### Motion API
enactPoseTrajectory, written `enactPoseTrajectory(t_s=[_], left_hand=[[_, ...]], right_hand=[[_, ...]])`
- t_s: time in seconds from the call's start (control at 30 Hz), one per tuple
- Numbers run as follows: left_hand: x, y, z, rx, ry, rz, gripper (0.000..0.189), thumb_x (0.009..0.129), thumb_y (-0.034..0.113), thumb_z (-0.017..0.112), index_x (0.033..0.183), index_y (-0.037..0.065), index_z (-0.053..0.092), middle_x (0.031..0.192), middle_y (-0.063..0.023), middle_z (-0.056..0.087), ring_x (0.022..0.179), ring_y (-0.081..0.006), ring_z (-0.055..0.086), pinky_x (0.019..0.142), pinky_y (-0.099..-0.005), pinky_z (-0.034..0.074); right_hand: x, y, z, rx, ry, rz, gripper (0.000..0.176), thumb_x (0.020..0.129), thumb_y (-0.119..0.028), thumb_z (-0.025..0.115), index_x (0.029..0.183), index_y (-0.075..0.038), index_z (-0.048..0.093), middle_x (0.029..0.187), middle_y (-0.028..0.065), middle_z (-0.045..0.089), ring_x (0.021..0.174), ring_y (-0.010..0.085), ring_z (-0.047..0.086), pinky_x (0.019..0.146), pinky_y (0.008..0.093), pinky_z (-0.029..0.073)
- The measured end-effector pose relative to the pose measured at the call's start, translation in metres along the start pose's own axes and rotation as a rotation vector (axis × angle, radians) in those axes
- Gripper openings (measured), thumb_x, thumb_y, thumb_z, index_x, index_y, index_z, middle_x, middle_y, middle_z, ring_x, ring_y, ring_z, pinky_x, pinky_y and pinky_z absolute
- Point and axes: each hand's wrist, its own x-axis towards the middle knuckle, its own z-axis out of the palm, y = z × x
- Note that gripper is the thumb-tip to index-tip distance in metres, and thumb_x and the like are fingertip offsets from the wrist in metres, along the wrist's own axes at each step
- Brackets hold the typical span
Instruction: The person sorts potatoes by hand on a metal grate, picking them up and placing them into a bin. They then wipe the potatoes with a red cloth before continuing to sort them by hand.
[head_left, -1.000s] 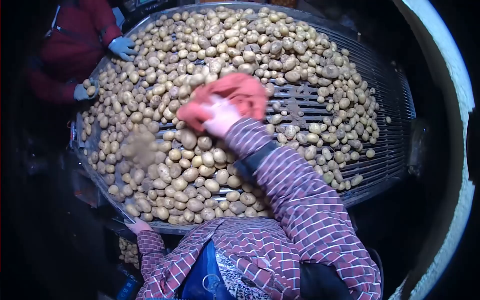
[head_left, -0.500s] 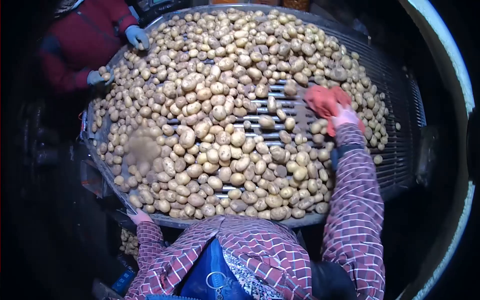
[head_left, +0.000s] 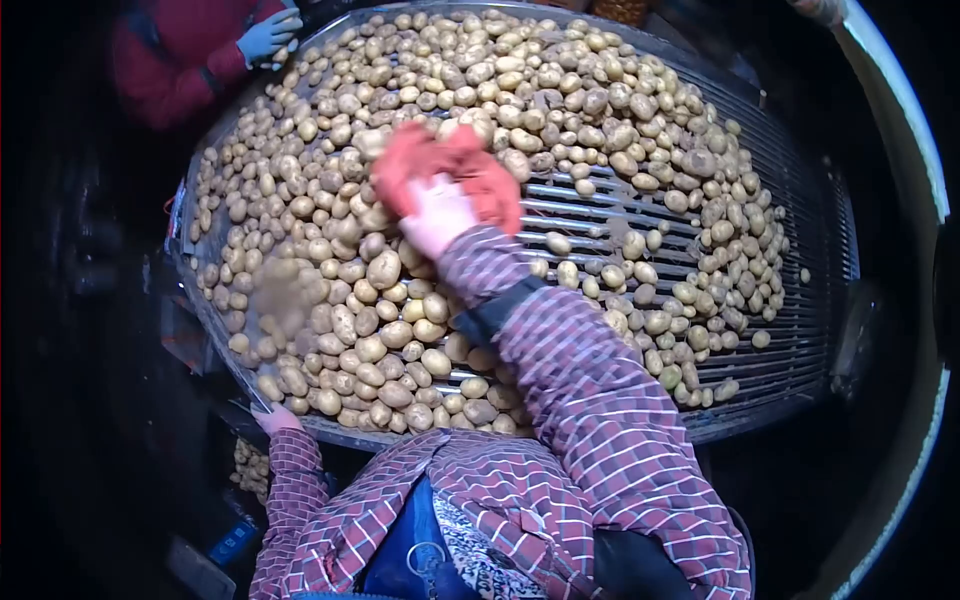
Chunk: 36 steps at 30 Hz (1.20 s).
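Potatoes (head_left: pixel 397 334) lie in a thick layer over a slatted metal table (head_left: pixel 575 205). Near the middle, my right hand (head_left: pixel 440 212) is closed on a red cloth (head_left: pixel 487 190), which is spread against the potatoes and slightly blurred. Bare bars show just right of the cloth. At the lower left, my left hand (head_left: pixel 277 418) is at the table's near rim, and its fingers are too small and dark to make out clearly.
A co-worker in a dark red top (head_left: pixel 185 60) stands at the upper left, a gloved hand (head_left: pixel 268 38) at the table's edge. A pale curved rim (head_left: pixel 915 130) runs down the right side. More potatoes (head_left: pixel 250 468) lie below the table at the lower left.
My right hand and the red cloth have moved left across the table, and more bars show to their right. The co-worker's gloved hand has moved up. My left hand has stayed at the rim.
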Motion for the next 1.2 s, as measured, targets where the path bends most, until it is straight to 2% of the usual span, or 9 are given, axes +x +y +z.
enactPoseTrajectory(t_s=[0.2,0.27,0.33,0.37,0.57,0.77,0.9,1.03,1.2], left_hand=[[-0.008,0.014,-0.01,-0.076,-0.019,-0.036,0.051,0.083,0.01,0.056,0.13,-0.004,0.039,0.126,-0.0251,0.049,0.118,-0.036,0.048,0.099,-0.0425,0.038],[-0.01,0.017,-0.01,-0.104,-0.026,-0.041,0.052,0.083,0.01,0.056,0.129,-0.004,0.039,0.125,-0.025,0.049,0.117,-0.0363,0.048,0.099,-0.0423,0.038],[-0.005,0.008,-0.005,-0.148,-0.008,-0.029,0.052,0.082,0.009,0.056,0.129,-0.005,0.039,0.125,-0.025,0.049,0.117,-0.0364,0.048,0.099,-0.0422,0.038],[-0.003,0.004,-0.002,-0.17,-0.002,-0.021,0.052,0.081,0.009,0.056,0.129,-0.005,0.04,0.125,-0.0251,0.049,0.117,-0.0364,0.048,0.099,-0.0421,0.038],[-0.009,0.007,-0.003,-0.134,0.01,-0.017,0.054,0.08,0.009,0.056,0.129,-0.006,0.039,0.124,-0.027,0.049,0.116,-0.0391,0.047,0.099,-0.0442,0.036],[-0.009,0.003,0.0,-0.105,0.019,0.029,0.055,0.082,0.009,0.055,0.131,-0.006,0.036,0.126,-0.0285,0.045,0.116,-0.0404,0.045,0.1,-0.044,0.035],[-0.021,0.023,-0.01,-0.018,0.022,-0.026,0.053,0.083,0.009,0.054,0.131,-0.006,0.036,0.125,-0.0287,0.045,0.118,-0.0399,0.044,0.1,-0.0432,0.035],[-0.01,0.0,0.004,-0.103,0.038,0.04,0.052,0.083,0.008,0.053,0.131,-0.005,0.036,0.125,-0.0283,0.046,0.117,-0.0405,0.045,0.1,-0.0436,0.036],[-0.022,0.026,-0.01,-0.118,-0.006,0.016,0.05,0.083,0.007,0.052,0.129,-0.005,0.039,0.124,-0.0277,0.046,0.117,-0.0403,0.045,0.099,-0.0431,0.037]], right_hand=[[-0.02,0.032,-0.047,-0.034,-0.26,0.193,0.043,0.08,-0.037,0.052,0.117,-0.016,0.055,0.119,0.0199,0.053,0.112,0.0363,0.05,0.095,0.0473,0.039],[-0.046,0.099,-0.04,-0.129,-0.032,0.147,0.046,0.079,-0.037,0.054,0.119,-0.013,0.055,0.127,0.0202,0.05,0.118,0.0359,0.046,0.098,0.0455,0.037],[-0.067,0.109,-0.122,-0.197,-0.41,0.502,0.047,0.083,-0.039,0.053,0.122,-0.012,0.054,0.128,0.0175,0.051,0.116,0.0335,0.049,0.097,0.0422,0.04],[-0.1,0.174,-0.116,-0.19,-0.057,0.309,0.05,0.083,-0.041,0.054,0.124,-0.013,0.054,0.124,0.0187,0.054,0.111,0.0343,0.054,0.093,0.0412,0.043],[-0.195,0.226,-0.23,-0.845,-0.315,1.01,0.054,0.078,-0.047,0.06,0.125,-0.02,0.054,0.127,0.0143,0.05,0.119,0.0348,0.046,0.095,0.0532,0.038],[-0.121,0.212,-0.136,-0.566,-0.085,0.558,0.049,0.078,-0.044,0.056,0.12,-0.017,0.056,0.117,0.0175,0.056,0.106,0.0371,0.055,0.087,0.0495,0.044],[-0.017,0.142,-0.087,-0.5,-0.199,0.231,0.039,0.079,-0.039,0.056,0.106,-0.012,0.062,0.111,0.0166,0.058,0.106,0.034,0.054,0.087,0.0459,0.044],[0.034,0.111,-0.054,-0.627,-0.202,0.45,0.046,0.082,-0.047,0.055,0.109,-0.01,0.061,0.113,0.0154,0.058,0.106,0.0312,0.054,0.087,0.0453,0.045],[0.022,0.055,-0.008,-0.393,-0.334,0.1,0.043,0.079,-0.046,0.058,0.105,-0.011,0.061,0.114,0.0161,0.056,0.106,0.0314,0.054,0.088,0.0428,0.044]])
